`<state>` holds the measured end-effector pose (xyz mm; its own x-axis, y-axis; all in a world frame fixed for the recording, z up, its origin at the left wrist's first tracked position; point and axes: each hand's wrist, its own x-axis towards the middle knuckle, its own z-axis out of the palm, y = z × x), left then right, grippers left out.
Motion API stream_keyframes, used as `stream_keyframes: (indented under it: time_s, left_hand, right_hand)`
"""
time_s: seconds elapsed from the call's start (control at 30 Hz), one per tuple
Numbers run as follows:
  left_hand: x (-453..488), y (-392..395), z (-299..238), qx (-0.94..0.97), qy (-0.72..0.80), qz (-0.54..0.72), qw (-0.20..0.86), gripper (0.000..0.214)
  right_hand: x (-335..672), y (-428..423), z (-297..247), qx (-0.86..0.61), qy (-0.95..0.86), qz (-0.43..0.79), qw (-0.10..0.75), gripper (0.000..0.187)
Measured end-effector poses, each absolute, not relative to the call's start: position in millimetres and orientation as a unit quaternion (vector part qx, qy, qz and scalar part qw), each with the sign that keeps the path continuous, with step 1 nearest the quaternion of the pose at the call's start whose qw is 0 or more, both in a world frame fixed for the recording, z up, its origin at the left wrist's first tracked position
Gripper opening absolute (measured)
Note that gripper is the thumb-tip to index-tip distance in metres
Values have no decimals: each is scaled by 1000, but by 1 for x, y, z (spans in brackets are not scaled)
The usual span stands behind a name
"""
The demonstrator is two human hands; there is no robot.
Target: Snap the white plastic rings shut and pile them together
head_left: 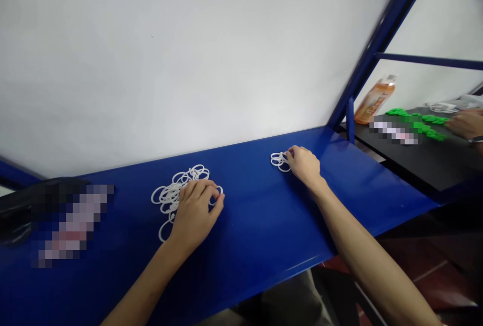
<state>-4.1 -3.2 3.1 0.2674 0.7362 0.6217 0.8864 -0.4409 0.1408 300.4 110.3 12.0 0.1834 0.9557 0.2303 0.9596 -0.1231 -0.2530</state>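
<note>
White rings [171, 192] lie in one loose, tangled pile on the blue table [260, 230], overlapping too much for an exact count, though there are well over a dozen. In the head view the left hand [194, 213] rests palm down on the right side of this pile, fingers curled close together with the tips pressing on the rings. Whether it grips one cannot be told.

To the right of the pile, well apart from it, sits a small cluster [278, 161] of about four of the same rings. The right hand [305, 165] is at that cluster's right edge, its fingertips drawn together and pinched on it.

Much farther right of the pile, past the blue frame post [377, 39], a black surface [415, 162] carries one orange bottle [375, 99] and a row of several green pieces [422, 124], too small to count. One hand of another person [466, 124] rests at the far end of that row.
</note>
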Motion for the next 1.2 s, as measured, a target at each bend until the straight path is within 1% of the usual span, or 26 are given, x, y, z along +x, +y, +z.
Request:
stream_keyframes:
  time_s: [0.1, 0.17, 0.2, 0.27, 0.33, 0.4, 0.43, 0.5, 0.57, 0.67, 0.7, 0.77, 0.83, 0.93, 1.07, 1.13, 1.2]
  left_hand:
    - [-1, -6, 9, -793, -480, -356, 117, 15]
    - [1, -8, 11, -802, -455, -369, 120, 13]
    - [2, -8, 11, -807, -443, -371, 124, 12]
    - [4, -9, 10, -817, -421, -370, 133, 9]
    - [6, -10, 7, -828, -406, -360, 142, 8]
    - [9, -11, 4, -840, -397, -341, 145, 9]
    - [10, -11, 2, -846, -391, -332, 143, 10]
    - [12, -11, 0, -856, -383, -323, 131, 11]
    - [13, -11, -2, -847, -392, -339, 118, 12]
    - [10, -9, -2, -802, -449, -381, 97, 24]
    - [8, -7, -2, -790, -466, -389, 84, 24]
    - [5, -4, -2, -783, -480, -393, 47, 18]
    - [3, -1, -1, -785, -477, -395, 8, 12]
    - [5, 0, 1, -786, -469, -403, -24, 9]
    - [6, -2, 1, -791, -455, -406, -42, 14]
    - [4, -4, 0, -797, -449, -400, -51, 17]
    - [2, -5, -1, -807, -441, -387, -62, 21]
  right_hand:
    - [297, 105, 18, -720, -657, -44, 220, 28]
    - [287, 96, 23, -656, -697, -47, 285, 27]
    - [279, 89, 25, -610, -723, -24, 322, 27]
    - [259, 71, 25, -503, -773, 87, 375, 26]
    - [236, 51, 21, -423, -790, 257, 362, 26]
    - [216, 35, 12, -382, -778, 372, 334, 24]
    - [209, 30, 8, -371, -769, 402, 330, 22]
    - [201, 26, 1, -367, -759, 426, 327, 16]
    - [201, 28, -2, -370, -756, 425, 334, 14]
    - [207, 33, -1, -365, -759, 416, 343, 19]
    - [209, 34, 0, -363, -764, 409, 344, 20]
    - [211, 35, 1, -362, -779, 383, 339, 21]
    - [212, 35, 0, -362, -798, 353, 328, 18]
    - [212, 34, -2, -342, -828, 314, 314, 14]
    - [214, 32, -2, -294, -883, 231, 283, 20]
    - [216, 31, 0, -278, -909, 178, 255, 24]
    - [218, 30, 2, -265, -930, 132, 219, 23]
